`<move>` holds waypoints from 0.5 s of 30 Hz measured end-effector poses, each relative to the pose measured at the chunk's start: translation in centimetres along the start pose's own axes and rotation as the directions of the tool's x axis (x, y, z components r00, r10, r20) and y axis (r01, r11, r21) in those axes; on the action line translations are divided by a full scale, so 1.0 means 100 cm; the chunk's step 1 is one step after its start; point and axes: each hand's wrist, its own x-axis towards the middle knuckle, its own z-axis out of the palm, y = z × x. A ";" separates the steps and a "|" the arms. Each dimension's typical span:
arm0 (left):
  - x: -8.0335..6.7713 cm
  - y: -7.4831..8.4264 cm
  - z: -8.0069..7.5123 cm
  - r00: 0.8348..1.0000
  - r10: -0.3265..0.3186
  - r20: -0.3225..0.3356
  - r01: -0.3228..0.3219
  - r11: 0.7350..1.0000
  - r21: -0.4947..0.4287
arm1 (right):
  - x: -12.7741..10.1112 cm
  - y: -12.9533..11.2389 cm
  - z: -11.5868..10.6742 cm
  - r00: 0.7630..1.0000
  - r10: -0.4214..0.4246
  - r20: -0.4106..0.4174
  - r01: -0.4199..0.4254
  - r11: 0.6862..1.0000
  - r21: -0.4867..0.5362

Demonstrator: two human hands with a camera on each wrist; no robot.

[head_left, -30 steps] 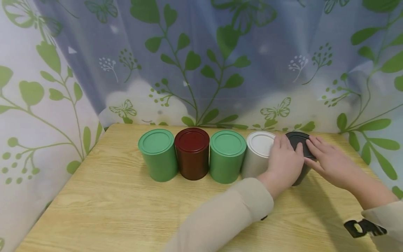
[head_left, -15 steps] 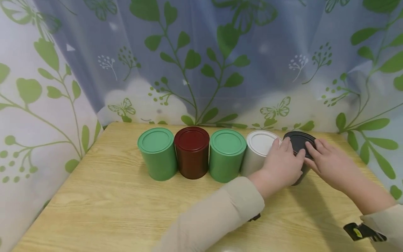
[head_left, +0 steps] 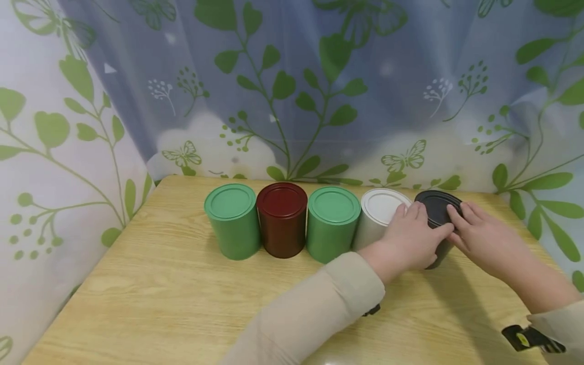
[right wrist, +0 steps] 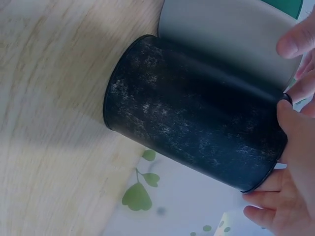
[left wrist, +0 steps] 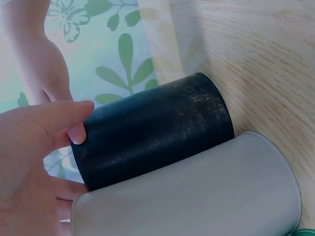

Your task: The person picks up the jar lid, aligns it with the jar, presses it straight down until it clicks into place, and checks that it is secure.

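A black can [head_left: 435, 205] with a flat lid stands upright at the right end of a row, with scuffs on its side in both wrist views. My right hand [head_left: 485, 241] grips its upper rim, thumb on the near side and fingers round the right edge. Left of it stands a white can [head_left: 383, 203], touching or nearly touching it. My left hand [head_left: 408, 241] lies over the white can's right edge, fingers relaxed at its lid. The left thumb [left wrist: 74, 110] reaches out straight to the black can's top, beside the right hand; whether it touches is unclear.
Left of the white can stand a green can [head_left: 333, 223], a dark red can [head_left: 281, 220] and another green can [head_left: 231, 220], all upright. The light wooden table [head_left: 182, 304] meets a leaf-patterned curtain [head_left: 292, 142] at its back.
My left hand has slid slightly back toward the front of the white can's lid, uncovering more of both lids. My right fingers have moved a little along the black can's rim. The cans hardly move.
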 end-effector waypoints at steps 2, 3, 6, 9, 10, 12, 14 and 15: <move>-0.001 0.001 0.001 1.000 0.003 -0.003 -0.003 1.000 0.012 | -0.001 0.001 -0.001 0.996 -0.090 0.020 0.091 0.991 -0.101; -0.002 0.001 0.001 1.000 0.004 -0.005 -0.004 1.000 0.021 | -0.001 0.002 -0.002 0.992 -0.125 0.037 0.129 0.982 -0.139; -0.005 0.001 0.003 1.000 0.010 -0.017 -0.009 0.999 0.039 | 0.000 0.002 -0.005 0.998 -0.034 0.052 0.038 0.997 -0.066; -0.008 0.002 0.003 0.999 0.016 -0.027 -0.015 0.998 0.055 | 0.002 0.006 -0.006 0.989 0.133 0.061 -0.137 0.987 0.084; -0.009 0.002 0.002 0.999 0.021 -0.030 -0.019 0.998 0.052 | 0.003 0.007 -0.005 0.981 0.175 0.077 -0.185 0.973 0.141; -0.010 0.001 0.001 0.999 0.028 -0.035 -0.027 0.999 0.044 | 0.005 0.013 -0.002 0.979 0.162 0.124 -0.186 0.958 0.216; -0.012 0.000 0.001 0.998 0.030 -0.052 -0.028 0.999 0.036 | 0.007 0.017 0.003 0.975 0.128 0.181 -0.177 0.941 0.287; -0.011 0.000 0.001 0.996 0.028 -0.079 -0.026 0.999 0.035 | 0.008 0.018 0.004 0.972 0.116 0.206 -0.180 0.928 0.327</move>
